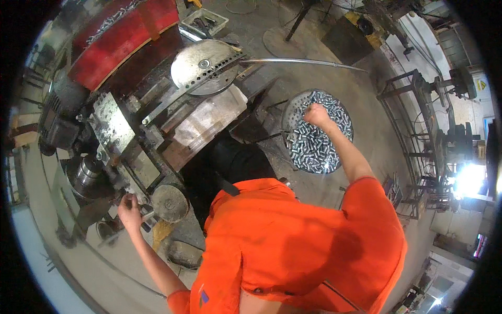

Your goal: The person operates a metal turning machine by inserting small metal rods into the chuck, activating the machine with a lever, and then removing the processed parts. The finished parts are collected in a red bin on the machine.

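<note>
My right hand [317,114], fingers curled closed, is over a heap of short shiny metal sleeves [317,147]. They lie on a round perforated metal stool top [291,111]. Whatever the fingers may hold is hidden. On the other side, my left hand [129,212] is at the near end of a greasy metal machine [113,125], beside its spindle area. Its fingers are bent together, and anything between them is too small to make out. A round metal disc [170,203] sits just right of this hand.
A large pale disc with a drilled bar [201,60] is mounted on the machine, and a long metal rod [308,62] juts right from it. A red tray [123,44] with more metal pieces stands at the far left. Metal racks [413,104] line the right side.
</note>
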### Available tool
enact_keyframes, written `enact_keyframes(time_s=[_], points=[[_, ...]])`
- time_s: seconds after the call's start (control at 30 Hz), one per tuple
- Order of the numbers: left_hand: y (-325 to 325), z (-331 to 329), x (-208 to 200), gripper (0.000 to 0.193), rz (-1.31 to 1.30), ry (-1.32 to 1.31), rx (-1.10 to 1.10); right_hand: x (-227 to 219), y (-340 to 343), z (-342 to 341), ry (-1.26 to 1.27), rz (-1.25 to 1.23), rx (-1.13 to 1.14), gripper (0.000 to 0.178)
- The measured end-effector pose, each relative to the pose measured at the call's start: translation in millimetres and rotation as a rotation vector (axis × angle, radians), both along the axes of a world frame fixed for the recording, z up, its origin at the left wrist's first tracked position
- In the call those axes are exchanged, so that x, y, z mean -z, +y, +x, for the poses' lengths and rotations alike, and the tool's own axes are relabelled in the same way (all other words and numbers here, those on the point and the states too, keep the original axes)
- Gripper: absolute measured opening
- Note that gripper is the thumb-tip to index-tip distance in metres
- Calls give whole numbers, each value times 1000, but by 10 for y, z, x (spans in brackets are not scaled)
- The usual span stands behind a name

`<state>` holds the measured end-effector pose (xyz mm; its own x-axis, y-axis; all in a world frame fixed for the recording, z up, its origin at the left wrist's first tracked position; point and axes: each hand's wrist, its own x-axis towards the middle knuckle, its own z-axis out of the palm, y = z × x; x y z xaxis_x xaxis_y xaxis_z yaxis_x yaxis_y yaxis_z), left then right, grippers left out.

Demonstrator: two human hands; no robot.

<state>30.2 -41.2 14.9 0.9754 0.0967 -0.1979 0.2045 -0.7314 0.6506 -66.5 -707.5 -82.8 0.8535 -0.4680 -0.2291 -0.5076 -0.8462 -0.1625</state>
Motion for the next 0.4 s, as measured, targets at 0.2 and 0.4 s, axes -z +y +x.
enact_keyframes(time_s=[0.2, 0.4], points=[[226, 100, 308, 18, 121, -92, 79, 1104, -249, -20, 153, -19, -41, 26], [22, 63, 33, 21, 221, -18, -10, 924, 99, 510, 137, -31, 93, 47]])
